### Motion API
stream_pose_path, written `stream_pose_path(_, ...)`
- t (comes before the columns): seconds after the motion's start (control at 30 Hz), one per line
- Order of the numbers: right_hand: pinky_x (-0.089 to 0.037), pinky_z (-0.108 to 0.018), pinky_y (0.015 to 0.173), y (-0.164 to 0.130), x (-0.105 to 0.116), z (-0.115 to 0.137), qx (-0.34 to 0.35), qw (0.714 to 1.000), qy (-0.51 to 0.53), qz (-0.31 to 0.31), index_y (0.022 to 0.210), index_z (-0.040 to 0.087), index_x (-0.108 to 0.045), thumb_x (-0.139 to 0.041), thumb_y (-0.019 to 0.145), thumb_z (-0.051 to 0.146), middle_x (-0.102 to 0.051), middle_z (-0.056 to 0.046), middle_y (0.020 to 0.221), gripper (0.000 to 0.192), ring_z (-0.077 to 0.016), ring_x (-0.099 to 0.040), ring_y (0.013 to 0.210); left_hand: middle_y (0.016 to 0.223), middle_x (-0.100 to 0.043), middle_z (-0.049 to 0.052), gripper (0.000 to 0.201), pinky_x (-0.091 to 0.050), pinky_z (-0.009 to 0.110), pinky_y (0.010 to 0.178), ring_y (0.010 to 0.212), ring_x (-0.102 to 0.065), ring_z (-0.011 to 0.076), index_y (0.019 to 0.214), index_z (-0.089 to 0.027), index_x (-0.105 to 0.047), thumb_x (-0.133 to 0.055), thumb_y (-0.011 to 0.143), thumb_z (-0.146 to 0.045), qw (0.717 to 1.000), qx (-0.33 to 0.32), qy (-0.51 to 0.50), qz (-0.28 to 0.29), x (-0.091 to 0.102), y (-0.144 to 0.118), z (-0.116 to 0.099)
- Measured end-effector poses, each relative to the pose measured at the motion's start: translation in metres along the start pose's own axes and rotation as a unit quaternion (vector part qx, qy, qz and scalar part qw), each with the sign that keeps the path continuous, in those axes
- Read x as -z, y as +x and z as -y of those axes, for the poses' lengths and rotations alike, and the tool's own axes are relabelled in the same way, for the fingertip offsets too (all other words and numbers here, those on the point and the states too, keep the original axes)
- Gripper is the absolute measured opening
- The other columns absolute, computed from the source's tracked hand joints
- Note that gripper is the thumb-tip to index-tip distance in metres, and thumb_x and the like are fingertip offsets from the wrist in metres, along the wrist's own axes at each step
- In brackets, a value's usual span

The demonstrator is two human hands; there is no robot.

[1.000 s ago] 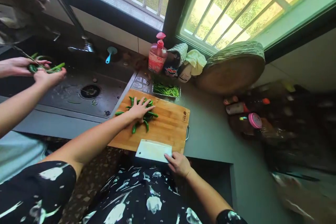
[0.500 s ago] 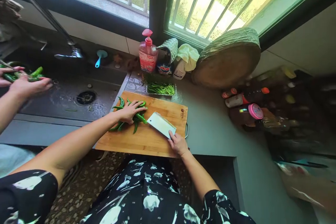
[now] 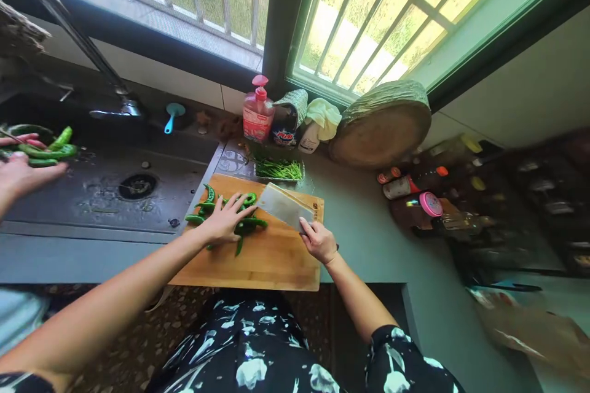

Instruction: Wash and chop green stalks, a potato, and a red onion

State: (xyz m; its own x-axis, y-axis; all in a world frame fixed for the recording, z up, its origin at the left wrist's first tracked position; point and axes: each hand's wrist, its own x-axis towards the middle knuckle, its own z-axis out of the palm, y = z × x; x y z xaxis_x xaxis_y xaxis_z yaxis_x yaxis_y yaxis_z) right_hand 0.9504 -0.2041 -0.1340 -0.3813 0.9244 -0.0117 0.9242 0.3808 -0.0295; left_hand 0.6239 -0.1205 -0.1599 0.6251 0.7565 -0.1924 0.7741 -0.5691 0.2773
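My left hand [image 3: 227, 219] lies with fingers spread over several green chili peppers [image 3: 249, 225] on a wooden cutting board [image 3: 276, 261]. Some of the peppers are hidden beneath my palm. In my right hand [image 3: 319, 241] is a cleaver [image 3: 284, 206], gripped at its handle. Its broad blade slants over the board, with the far corner close to my left fingertips. Behind the board, a small tray [image 3: 279, 179] holds cut green strips.
At the left, another person's hand [image 3: 27, 175] holds green peppers over the sink [image 3: 101, 215]. A pink pump bottle [image 3: 258, 113], a cloth-draped bottle [image 3: 313, 132] and a round wooden block [image 3: 380, 132] stand along the window. Bottles and a pink-lidded jar [image 3: 430, 204] crowd the right.
My right hand has lifted the cleaver and shifted it toward the back of the board. My left hand's fingers have spread over the peppers. The other person's hands moved left.
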Motion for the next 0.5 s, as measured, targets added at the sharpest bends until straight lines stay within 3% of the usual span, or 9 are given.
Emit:
stream_pose_path(0.1, -0.043, -0.027, 0.075, 0.051, 0.024, 0.033, 0.079, 0.997, 0.003, -0.016, 0.142, 0.023, -0.034, -0.033, 0.095, 0.037, -0.056, -0.009, 0.091, 0.050, -0.0184, -0.050, 0.084, 0.144, -0.038, 0.011, 0.065, -0.006, 0.061, 0.108, 0.136, -0.021, 0.0342, 0.134, -0.027, -0.045, -0.060, 0.072, -0.033, 0.996, -0.009, -0.057, -0.065, 0.001, -0.031, -0.001)
stream_pose_path(0.23, -0.042, -0.027, 0.073, 0.116, 0.037, 0.075, 0.154, 0.988, 0.004, -0.020, 0.142, 0.022, -0.035, -0.037, 0.094, 0.037, -0.056, -0.009, 0.091, 0.050, -0.0189, -0.050, 0.084, 0.128, -0.056, 0.009, 0.042, -0.032, 0.042, 0.106, 0.124, -0.044, 0.0247, 0.121, -0.022, -0.058, -0.051, 0.080, -0.031, 0.970, 0.017, -0.204, -0.132, 0.007, -0.084, 0.005)
stream_pose_path(0.33, -0.043, -0.027, 0.074, 0.158, 0.040, 0.099, 0.192, 0.981, -0.016, 0.010, 0.139, 0.021, -0.039, -0.041, 0.092, 0.035, -0.057, -0.010, 0.093, 0.049, -0.0195, -0.051, 0.085, 0.113, -0.065, 0.008, 0.036, -0.044, 0.032, 0.096, 0.106, -0.059, 0.0205, 0.110, -0.021, -0.063, -0.049, 0.080, -0.034, 0.930, 0.112, -0.300, -0.183, 0.013, -0.123, 0.018)
stream_pose_path(0.5, -0.045, -0.029, 0.073, 0.226, 0.051, 0.140, 0.209, 0.969, -0.087, 0.095, 0.132, 0.025, -0.047, -0.043, 0.090, 0.036, -0.061, -0.011, 0.099, 0.044, -0.0215, -0.056, 0.089, 0.105, -0.069, 0.004, 0.034, -0.051, 0.030, 0.085, 0.097, -0.063, 0.0198, 0.101, -0.022, -0.066, -0.048, 0.077, -0.038, 0.847, 0.283, -0.380, -0.240, 0.017, -0.169, 0.046)
